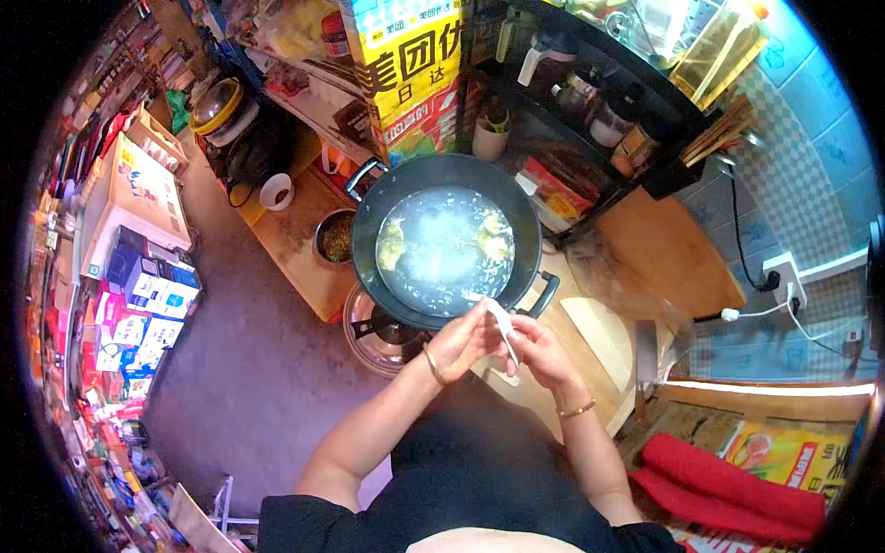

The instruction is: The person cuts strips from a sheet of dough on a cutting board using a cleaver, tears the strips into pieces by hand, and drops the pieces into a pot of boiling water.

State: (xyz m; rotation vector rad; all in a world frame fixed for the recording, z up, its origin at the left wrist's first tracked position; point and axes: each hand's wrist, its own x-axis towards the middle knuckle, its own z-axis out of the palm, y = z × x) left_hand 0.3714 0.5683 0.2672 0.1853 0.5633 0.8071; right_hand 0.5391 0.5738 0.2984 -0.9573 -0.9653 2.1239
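Observation:
A large dark pot (370, 267) with two side handles holds cloudy, steaming liquid with a yellowish-green clump near each side and small white bits floating. At its near rim, my left hand (458, 345) and my right hand (542, 354) are close together. Between them is a thin white strip (502, 324), soft-looking or paper-like; its exact kind is unclear. Fingers of both hands close on it, the left from one side and the right from the other. Part of the strip is hidden behind the fingers.
Below the pot sits a shiny lidded pan (359, 318). Left of it are a bowl of dark food (334, 238) and a white cup (277, 192). A wooden board (599, 336) and a cleaver (645, 355) lie right. Behind stands a black rack (590, 55) with bottles.

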